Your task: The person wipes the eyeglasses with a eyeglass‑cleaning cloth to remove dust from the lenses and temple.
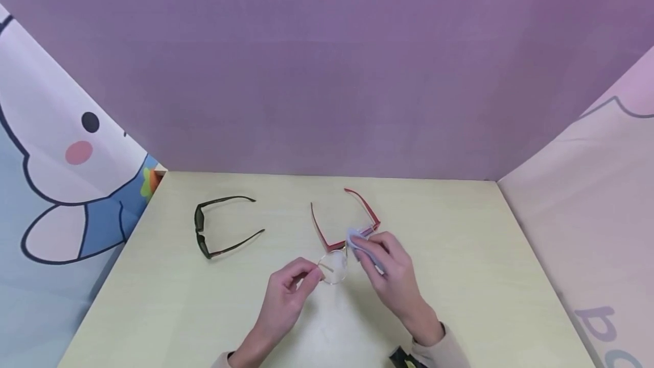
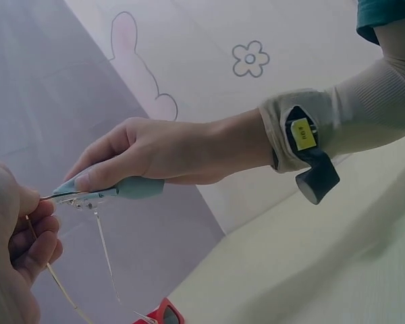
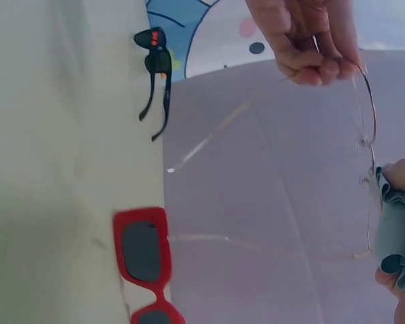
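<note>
Left hand (image 1: 291, 297): thumb and fingers pinched on the outer end of the front of the thin gold wire-rimmed eyeglasses (image 1: 336, 269). Right hand (image 1: 392, 272): fingers closed on a folded light-blue cleaning cloth (image 1: 356, 235), cloth wrapped over the other lens (that lens mostly hidden). Eyeglasses held up between the hands, above the tabletop (image 1: 485, 254), temples unfolded and pointing away from the person; near lens clear, round, uncovered.

Just beyond, red-framed sunglasses (image 3: 142, 250) lie on the tabletop, temples open and pointing away (head view has the cloth and right hand overlapping part of the front; dark lenses show in right wrist view). Off to the left, well apart, black sunglasses (image 1: 200, 227), temples open, pointing right.

Beige sleeves (image 1: 443, 351) on both arms; black device with a yellow label (image 2: 302, 133) strapped at the right wrist. Plain purple backdrop (image 1: 327, 72) behind the tabletop, cartoon-printed panel (image 1: 51, 180) at left, pale printed panel (image 1: 598, 186) at right (lettering cut off).
</note>
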Motion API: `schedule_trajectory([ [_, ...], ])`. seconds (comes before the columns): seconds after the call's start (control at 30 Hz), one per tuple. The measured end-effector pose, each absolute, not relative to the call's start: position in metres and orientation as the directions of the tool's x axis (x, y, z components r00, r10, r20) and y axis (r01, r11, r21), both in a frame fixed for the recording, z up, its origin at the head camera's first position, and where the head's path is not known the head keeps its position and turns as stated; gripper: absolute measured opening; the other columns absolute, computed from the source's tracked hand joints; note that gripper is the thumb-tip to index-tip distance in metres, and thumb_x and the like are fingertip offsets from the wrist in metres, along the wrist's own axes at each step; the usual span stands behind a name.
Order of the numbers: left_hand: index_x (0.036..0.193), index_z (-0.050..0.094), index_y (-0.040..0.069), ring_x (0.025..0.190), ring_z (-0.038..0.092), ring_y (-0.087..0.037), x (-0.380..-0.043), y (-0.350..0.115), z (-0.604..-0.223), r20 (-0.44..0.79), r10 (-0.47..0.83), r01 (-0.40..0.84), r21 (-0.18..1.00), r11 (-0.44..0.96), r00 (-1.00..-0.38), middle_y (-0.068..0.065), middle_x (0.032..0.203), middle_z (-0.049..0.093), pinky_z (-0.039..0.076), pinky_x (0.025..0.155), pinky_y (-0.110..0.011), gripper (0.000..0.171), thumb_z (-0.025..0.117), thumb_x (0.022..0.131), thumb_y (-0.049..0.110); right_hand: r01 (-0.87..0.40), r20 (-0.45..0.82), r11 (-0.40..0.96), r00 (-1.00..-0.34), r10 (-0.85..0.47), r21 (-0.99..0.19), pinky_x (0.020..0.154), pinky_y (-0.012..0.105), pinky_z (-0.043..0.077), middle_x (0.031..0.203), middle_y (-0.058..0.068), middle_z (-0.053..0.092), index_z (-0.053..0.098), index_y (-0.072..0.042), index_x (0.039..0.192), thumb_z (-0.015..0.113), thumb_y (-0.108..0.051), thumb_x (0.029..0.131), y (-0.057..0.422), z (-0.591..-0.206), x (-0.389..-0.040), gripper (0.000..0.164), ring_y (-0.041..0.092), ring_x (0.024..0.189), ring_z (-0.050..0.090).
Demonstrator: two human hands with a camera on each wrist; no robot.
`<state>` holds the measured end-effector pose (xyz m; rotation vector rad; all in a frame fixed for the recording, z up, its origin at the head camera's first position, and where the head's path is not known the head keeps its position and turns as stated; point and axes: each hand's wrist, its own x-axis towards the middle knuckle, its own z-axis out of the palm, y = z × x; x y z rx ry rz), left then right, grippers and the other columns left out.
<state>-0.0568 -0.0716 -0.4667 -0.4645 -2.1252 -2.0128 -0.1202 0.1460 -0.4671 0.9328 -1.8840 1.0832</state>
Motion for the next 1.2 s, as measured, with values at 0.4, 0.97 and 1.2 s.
schedule_trajectory([
  [0.4, 0.096, 0.073, 0.001, 0.089, 0.065, -0.009, -0.055, -0.073, -0.467, 0.344, 0.098, 0.349, 0.936, 0.039, -0.934, -0.019, 0.090, 0.070, 0.056, 0.084, -0.022, 0.010, 0.064, 0.098, -0.003, -0.847, 0.860, 0.389, -0.465, -0.209, -0.363, 0.067, 0.016, 0.052, 0.095, 0.012, 0.063, 0.075, 0.004, 0.111, 0.061, -0.020, 0.105, 0.144, -0.467, -0.121, 0.029, 0.019, 0.077, 0.061],
  [0.97, 0.097, 0.073, 0.000, 0.088, 0.064, -0.008, -0.056, -0.072, -0.469, 0.378, 0.107, 0.382, 0.924, 0.019, -0.920, -0.018, 0.090, 0.070, 0.056, 0.082, -0.021, 0.011, 0.063, 0.098, -0.005, -0.850, 0.845, 0.378, -0.474, -0.247, -0.366, 0.071, 0.019, 0.053, 0.097, 0.012, 0.064, 0.075, 0.003, 0.112, 0.063, -0.016, 0.104, 0.146, -0.469, -0.120, 0.023, 0.022, 0.082, 0.063],
  [1.2, 0.097, 0.073, 0.000, 0.088, 0.064, -0.009, -0.057, -0.071, -0.469, 0.402, 0.112, 0.405, 0.914, 0.000, -0.909, -0.017, 0.090, 0.070, 0.056, 0.081, -0.021, 0.012, 0.063, 0.097, -0.007, -0.828, 0.847, 0.404, -0.494, -0.196, -0.390, 0.068, 0.019, 0.051, 0.095, 0.013, 0.064, 0.076, 0.002, 0.109, 0.062, -0.022, 0.105, 0.150, -0.463, -0.127, 0.029, 0.022, 0.079, 0.061],
])
